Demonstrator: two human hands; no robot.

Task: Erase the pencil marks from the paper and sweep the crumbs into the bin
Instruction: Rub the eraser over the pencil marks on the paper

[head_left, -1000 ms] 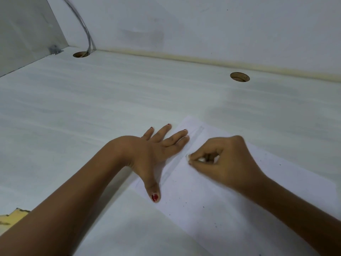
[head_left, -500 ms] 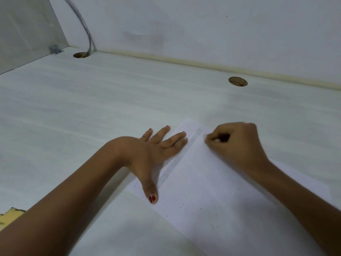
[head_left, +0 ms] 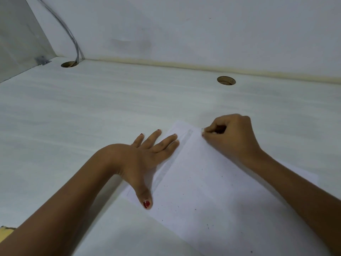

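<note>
A white sheet of paper (head_left: 203, 196) lies at an angle on the pale desk (head_left: 92, 117). Small dark crumbs (head_left: 177, 207) are scattered over its lower middle. My left hand (head_left: 147, 156) lies flat with fingers spread on the sheet's left edge, pinning it down beside a clear ruler (head_left: 171, 159). My right hand (head_left: 230, 137) is curled at the sheet's far edge, pinching a small white eraser (head_left: 212, 132) that is mostly hidden by the fingers. No bin is in view.
Two round cable holes are cut into the desk, one at the back left (head_left: 69, 64) with a grey cable (head_left: 73, 39) running up the wall, one at the back right (head_left: 226, 80). A yellowish edge (head_left: 6, 231) shows at the lower left.
My right hand has slid with the eraser from the sheet's middle up to its far edge. The left hand has stayed flat in place.
</note>
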